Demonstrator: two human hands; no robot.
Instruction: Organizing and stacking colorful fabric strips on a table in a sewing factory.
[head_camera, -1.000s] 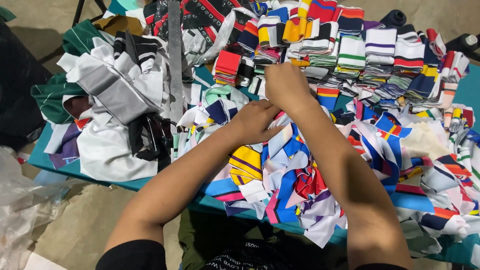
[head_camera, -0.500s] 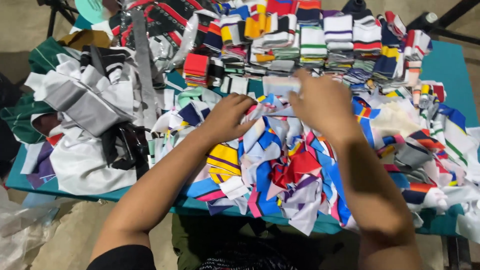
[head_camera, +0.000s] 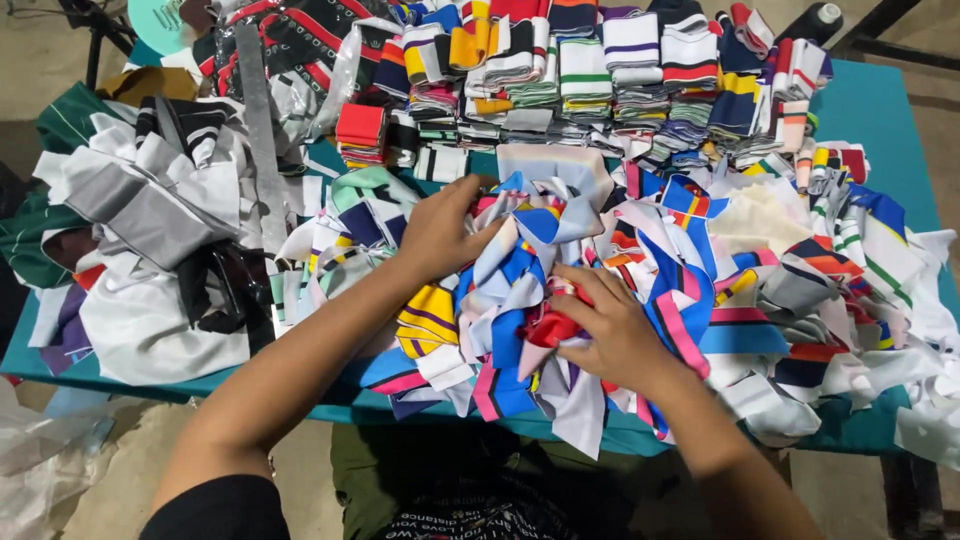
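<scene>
A loose heap of coloured fabric strips (head_camera: 540, 270) in blue, white, red, pink and yellow lies on a teal table (head_camera: 880, 110). My left hand (head_camera: 445, 232) presses into the heap's left side, fingers curled on the strips. My right hand (head_camera: 610, 330) lies lower on the heap, fingers spread over red and blue strips near the front edge. Whether either hand actually grips a piece is hard to tell.
Neat stacks of folded striped fabric (head_camera: 600, 70) line the table's far side. A pile of grey, white and black cloth (head_camera: 150, 230) fills the left end, with a metal ruler (head_camera: 258, 130) on it. More strips (head_camera: 830, 260) spread right. A plastic bag (head_camera: 40, 460) lies on the floor.
My right hand has come back from the far stacks down to the near part of the heap. My left hand stayed on the heap's left side.
</scene>
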